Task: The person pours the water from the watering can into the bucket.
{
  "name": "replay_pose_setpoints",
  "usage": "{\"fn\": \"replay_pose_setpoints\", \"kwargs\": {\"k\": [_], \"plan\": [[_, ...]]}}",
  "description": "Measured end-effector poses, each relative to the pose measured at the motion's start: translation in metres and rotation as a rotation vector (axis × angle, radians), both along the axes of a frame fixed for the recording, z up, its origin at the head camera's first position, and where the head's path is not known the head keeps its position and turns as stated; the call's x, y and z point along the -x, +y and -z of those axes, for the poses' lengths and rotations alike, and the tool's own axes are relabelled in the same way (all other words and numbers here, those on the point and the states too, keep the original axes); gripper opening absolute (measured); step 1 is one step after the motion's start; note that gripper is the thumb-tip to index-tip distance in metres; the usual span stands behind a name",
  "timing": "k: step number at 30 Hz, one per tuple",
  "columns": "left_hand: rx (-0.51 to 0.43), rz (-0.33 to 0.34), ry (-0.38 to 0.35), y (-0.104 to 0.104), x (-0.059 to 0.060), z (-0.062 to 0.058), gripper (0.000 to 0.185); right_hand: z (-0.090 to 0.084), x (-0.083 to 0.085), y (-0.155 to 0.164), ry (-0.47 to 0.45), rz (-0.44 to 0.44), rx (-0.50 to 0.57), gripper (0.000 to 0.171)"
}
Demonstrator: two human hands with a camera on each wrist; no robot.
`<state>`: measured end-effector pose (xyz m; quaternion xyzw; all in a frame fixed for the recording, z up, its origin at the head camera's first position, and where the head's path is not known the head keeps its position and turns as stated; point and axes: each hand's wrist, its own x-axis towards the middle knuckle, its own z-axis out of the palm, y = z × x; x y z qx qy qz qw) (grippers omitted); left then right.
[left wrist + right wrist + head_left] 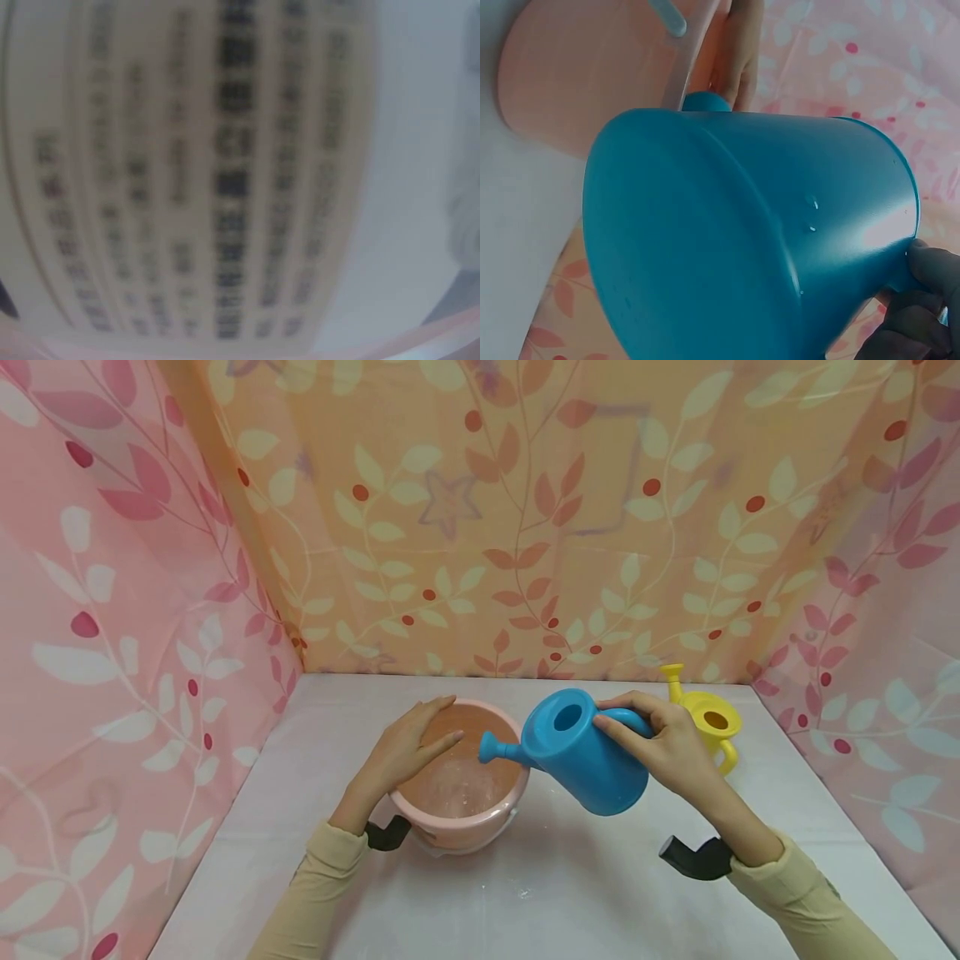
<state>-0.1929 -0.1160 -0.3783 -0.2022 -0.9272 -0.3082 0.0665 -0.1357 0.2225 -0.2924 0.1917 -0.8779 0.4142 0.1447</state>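
My right hand [667,743] grips the handle of a blue watering can [588,760], thumb near its top edge. Tilted left, the can points its spout over the pink bucket [465,818]; the right wrist view shows its base and side with a few water drops [814,214]. My left hand [405,747] rests at the bucket's left rim, its fingers and thumb extended over the opening. Wet glints show inside the bucket. Close up in the left wrist view is a blurred printed label [232,172]; the left hand is out of that frame.
A yellow watering can [708,718] stands at the back right, behind my right hand. The white tabletop [525,893] carries small wet spots in front of the bucket. Patterned cloth walls [525,527] enclose the back and both sides.
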Motion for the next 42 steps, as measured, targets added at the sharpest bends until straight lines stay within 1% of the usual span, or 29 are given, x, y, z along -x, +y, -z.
{"fn": "replay_pose_setpoints", "kwargs": {"k": [4,8,13,23,42], "plan": [[-0.007,0.005,0.007,-0.0001,-0.0003,0.0001,0.066,-0.0014,-0.0004,-0.0009,-0.009,-0.002,-0.008,0.030],[-0.004,-0.002,-0.002,-0.0002,-0.0009,-0.0003,0.066,-0.0018,-0.0007,-0.0010,-0.010,-0.005,-0.011,0.030],[0.008,-0.005,-0.003,-0.0002,-0.0011,-0.0008,0.066,-0.0014,-0.0005,-0.0008,-0.002,-0.011,-0.009,0.030],[0.000,0.004,0.014,0.0006,-0.0008,-0.0011,0.063,-0.0005,-0.0001,-0.0006,0.017,-0.010,-0.012,0.029],[0.001,0.002,0.023,-0.0003,-0.0012,0.0008,0.066,-0.0005,-0.0007,-0.0007,0.014,-0.013,-0.019,0.028]]}}
